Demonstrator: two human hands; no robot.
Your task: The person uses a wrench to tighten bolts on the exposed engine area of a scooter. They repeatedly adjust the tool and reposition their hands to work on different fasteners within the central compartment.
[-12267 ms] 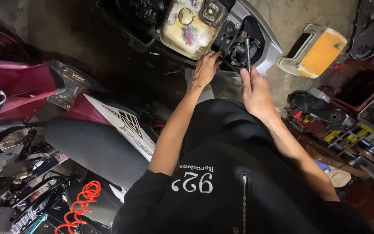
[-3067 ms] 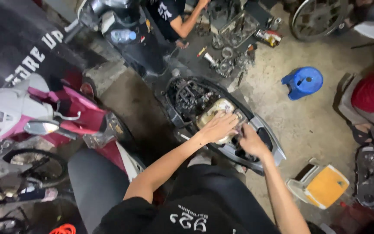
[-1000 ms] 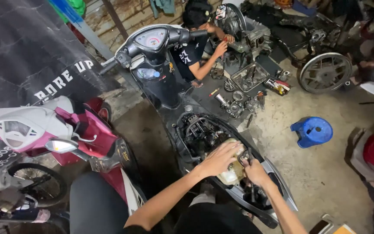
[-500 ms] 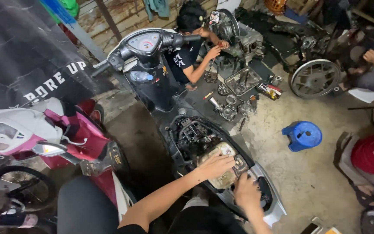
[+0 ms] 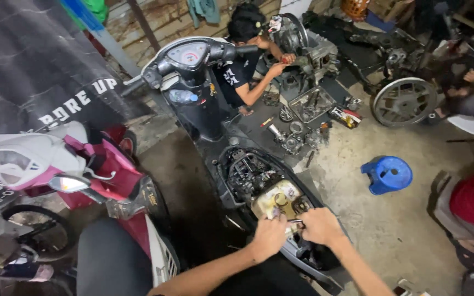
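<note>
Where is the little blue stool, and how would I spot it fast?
Start at the black scooter in the middle, with its seat off. Look right of its open body, onto the bare concrete floor. There stands the blue stool: low, round-topped plastic, the only bright blue thing among grey metal parts.

The black scooter [image 5: 231,164] stood upright in the middle of the scene, its handlebar at the far end and its seat removed, so the open frame showed the engine parts. Near its rear lay the yellowish fuel tank [image 5: 275,198], dirty, with a round opening on top.
</note>
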